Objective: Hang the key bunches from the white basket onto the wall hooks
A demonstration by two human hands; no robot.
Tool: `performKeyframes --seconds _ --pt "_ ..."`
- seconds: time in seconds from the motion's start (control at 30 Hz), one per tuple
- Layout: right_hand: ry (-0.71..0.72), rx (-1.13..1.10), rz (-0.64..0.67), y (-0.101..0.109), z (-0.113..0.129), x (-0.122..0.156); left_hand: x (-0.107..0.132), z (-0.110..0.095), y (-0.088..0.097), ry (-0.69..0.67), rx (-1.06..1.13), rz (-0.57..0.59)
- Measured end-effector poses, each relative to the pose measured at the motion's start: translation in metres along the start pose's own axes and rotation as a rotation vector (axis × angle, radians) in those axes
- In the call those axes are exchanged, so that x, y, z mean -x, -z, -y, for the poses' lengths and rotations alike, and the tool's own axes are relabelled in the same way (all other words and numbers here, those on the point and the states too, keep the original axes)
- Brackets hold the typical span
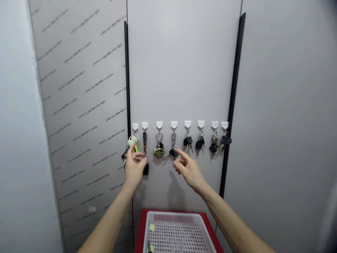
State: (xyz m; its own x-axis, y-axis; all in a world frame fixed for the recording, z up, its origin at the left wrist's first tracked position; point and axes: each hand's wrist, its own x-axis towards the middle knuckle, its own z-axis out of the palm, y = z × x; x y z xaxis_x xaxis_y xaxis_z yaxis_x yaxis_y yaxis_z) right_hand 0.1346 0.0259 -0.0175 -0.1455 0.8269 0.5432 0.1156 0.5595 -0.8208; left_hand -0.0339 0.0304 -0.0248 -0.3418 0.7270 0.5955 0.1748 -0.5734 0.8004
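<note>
Several bunches of keys hang in a row from white hooks [174, 125] on a pale cabinet door. My left hand [134, 167] is raised at the left end, fingers apart, in front of a bunch with a green-and-white charm [133, 140] and a key fob on a dark braided strap [144, 138]. Whether it touches them I cannot tell. My right hand [190, 170], index finger stretched out, is at the black-headed keys [173, 152] on the fourth hook. Left of those hangs a bunch with a round brass-coloured pendant [159, 151].
More black-headed keys [200, 142] hang to the right. Below stands a white perforated basket [173, 216] on a red surface [139, 228], with yellow paper slips [152, 227] inside. Long black handles [234, 88] edge the door on both sides.
</note>
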Motion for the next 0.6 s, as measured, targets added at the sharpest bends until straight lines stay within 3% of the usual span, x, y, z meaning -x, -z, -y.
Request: performKeyframes --seconds 0.07,0.1,0.23,0.33,0.47,0.6 --pt "-0.013 0.094 -0.066 -0.005 -0.009 -0.009 -0.014 0.016 0.009 0.036 -0.145 -0.218" --pt "0.004 0.144 -0.089 -0.009 -0.012 -0.014 -0.020 0.022 0.011 0.051 -0.228 -0.268" --pt "0.131 0.417 -0.182 -0.037 -0.010 -0.041 -0.028 0.028 0.003 0.058 -0.587 -0.308" --pt "0.109 0.557 -0.289 -0.056 -0.009 -0.058 -0.019 0.029 -0.011 0.080 -0.736 -0.359" --pt "-0.015 0.520 -0.267 -0.063 -0.015 -0.067 -0.011 0.039 -0.016 0.043 -0.835 -0.371" --pt "-0.055 0.325 -0.295 -0.052 -0.012 -0.069 -0.017 0.044 0.000 0.021 -0.859 -0.324"
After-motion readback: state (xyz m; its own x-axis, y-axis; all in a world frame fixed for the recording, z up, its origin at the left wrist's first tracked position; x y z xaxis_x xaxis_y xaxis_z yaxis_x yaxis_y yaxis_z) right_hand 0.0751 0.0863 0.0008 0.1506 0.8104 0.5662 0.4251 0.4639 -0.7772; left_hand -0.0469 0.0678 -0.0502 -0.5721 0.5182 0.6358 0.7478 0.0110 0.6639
